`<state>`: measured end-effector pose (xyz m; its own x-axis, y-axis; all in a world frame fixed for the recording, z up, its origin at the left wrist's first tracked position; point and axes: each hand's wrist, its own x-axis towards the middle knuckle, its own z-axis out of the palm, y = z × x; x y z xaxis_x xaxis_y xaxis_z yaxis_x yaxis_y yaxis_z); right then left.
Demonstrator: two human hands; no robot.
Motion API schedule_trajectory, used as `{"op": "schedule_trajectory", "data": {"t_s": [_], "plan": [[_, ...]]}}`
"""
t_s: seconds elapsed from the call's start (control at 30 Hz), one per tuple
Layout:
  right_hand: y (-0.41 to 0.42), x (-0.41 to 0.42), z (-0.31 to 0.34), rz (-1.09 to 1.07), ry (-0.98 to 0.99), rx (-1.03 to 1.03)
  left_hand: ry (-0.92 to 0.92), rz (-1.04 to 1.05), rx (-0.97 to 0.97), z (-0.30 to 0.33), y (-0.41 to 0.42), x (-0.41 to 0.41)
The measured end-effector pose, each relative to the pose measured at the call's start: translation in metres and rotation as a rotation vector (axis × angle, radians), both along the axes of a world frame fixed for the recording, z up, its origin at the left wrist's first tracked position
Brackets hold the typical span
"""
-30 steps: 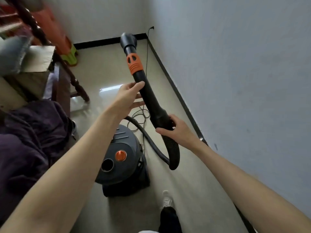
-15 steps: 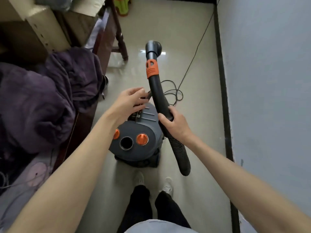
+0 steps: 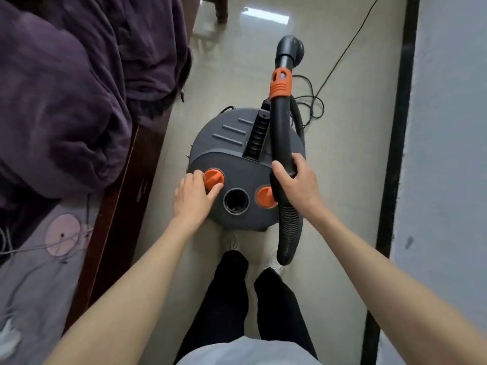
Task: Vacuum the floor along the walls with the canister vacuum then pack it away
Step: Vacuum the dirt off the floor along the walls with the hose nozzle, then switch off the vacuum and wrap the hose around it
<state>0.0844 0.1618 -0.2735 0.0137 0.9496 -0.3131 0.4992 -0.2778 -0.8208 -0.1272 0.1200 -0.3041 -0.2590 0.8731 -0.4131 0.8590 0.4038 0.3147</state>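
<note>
A grey canister vacuum (image 3: 232, 133) stands on the floor just in front of my feet. Its lid has two orange knobs and a round black port (image 3: 236, 201) between them. My left hand (image 3: 193, 197) pinches the left orange knob (image 3: 214, 178) with thumb and fingers. My right hand (image 3: 295, 184) grips the black hose handle (image 3: 279, 127) above the lid; it partly covers the right orange knob (image 3: 263, 196). The handle has an orange collar (image 3: 280, 84) and ends in a black nozzle (image 3: 290, 52). The ribbed hose (image 3: 288, 233) loops down past my wrist.
A bed with a dark wooden frame (image 3: 116, 209) and a purple blanket (image 3: 66, 96) lines the left side. A pale wall (image 3: 448, 154) with black skirting (image 3: 395, 143) runs along the right. The black power cord (image 3: 340, 59) trails over the tiled floor (image 3: 232, 61) beyond the vacuum.
My view has tipped down over the vacuum. My left hand left the hose handle and came down onto the left orange knob. My right hand kept hold of the handle.
</note>
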Motion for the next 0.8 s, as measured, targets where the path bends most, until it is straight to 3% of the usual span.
{"op": "schedule_trajectory", "data": {"t_s": [0.3,0.5,0.8], "plan": [[-0.003,-0.013,-0.016,-0.014,-0.029,-0.048,0.221,-0.304,0.069,-0.019,0.014,-0.003],[-0.006,-0.013,-0.018,0.015,-0.042,-0.076,0.200,-0.292,0.122,-0.024,0.012,-0.002],[-0.006,-0.010,-0.008,0.042,-0.018,-0.076,0.153,-0.183,0.011,-0.020,0.013,0.001]]}}
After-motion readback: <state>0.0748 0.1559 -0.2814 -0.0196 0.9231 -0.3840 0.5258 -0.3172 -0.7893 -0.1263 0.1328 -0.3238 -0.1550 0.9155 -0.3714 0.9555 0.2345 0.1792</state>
